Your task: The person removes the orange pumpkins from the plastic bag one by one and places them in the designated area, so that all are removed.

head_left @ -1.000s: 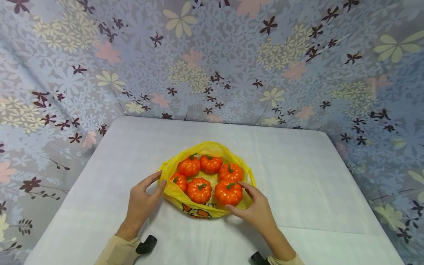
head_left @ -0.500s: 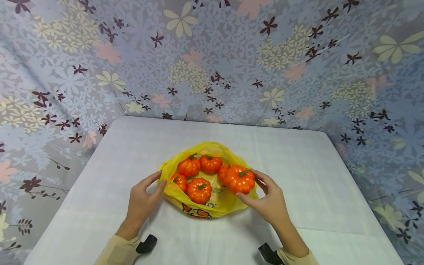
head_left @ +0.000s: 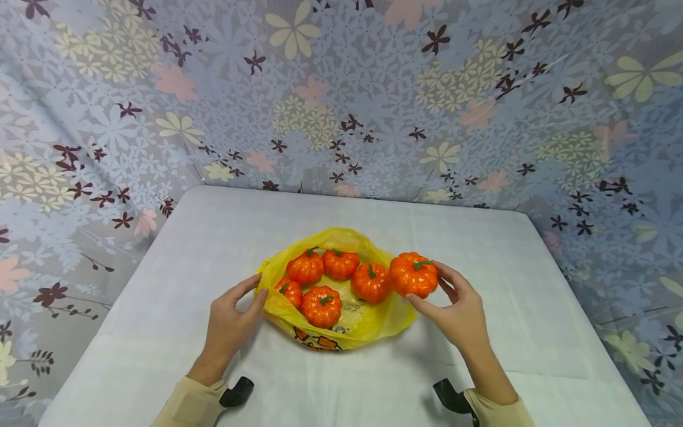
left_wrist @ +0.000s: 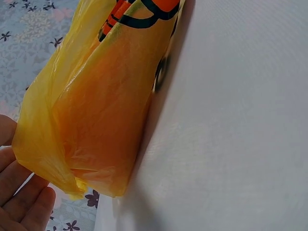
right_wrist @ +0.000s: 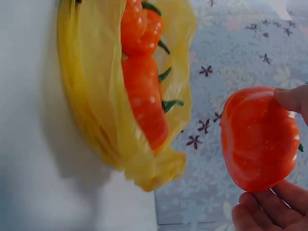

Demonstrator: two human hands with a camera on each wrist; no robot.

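My left hand [head_left: 229, 323] pinches the left rim of a yellow plastic bag [head_left: 386, 323] between thumb and fingers; the left wrist view has this hand [left_wrist: 29, 202] at the edge of the bag [left_wrist: 101, 115]. Raised just past the bag's right rim, a shiny orange toy pumpkin [head_left: 413, 275] with a green stem is gripped by my right hand [head_left: 464, 314]. In the right wrist view the thumb lies on one side of this pumpkin [right_wrist: 260, 139] and the fingers [right_wrist: 269, 207] on the other. Several similar pumpkins [head_left: 321, 306] lie inside the wide-mouthed bag.
The bag stands on a table with a white cloth [head_left: 533, 320]. Behind and at both sides hangs a floral curtain [head_left: 341, 89]. A black device [head_left: 237, 392] is on the left wrist, another [head_left: 450, 396] on the right.
My right hand has lifted one pumpkin out of the bag's right side and carried it up and right, uncovering the pumpkin behind it. The left hand stays on the rim.
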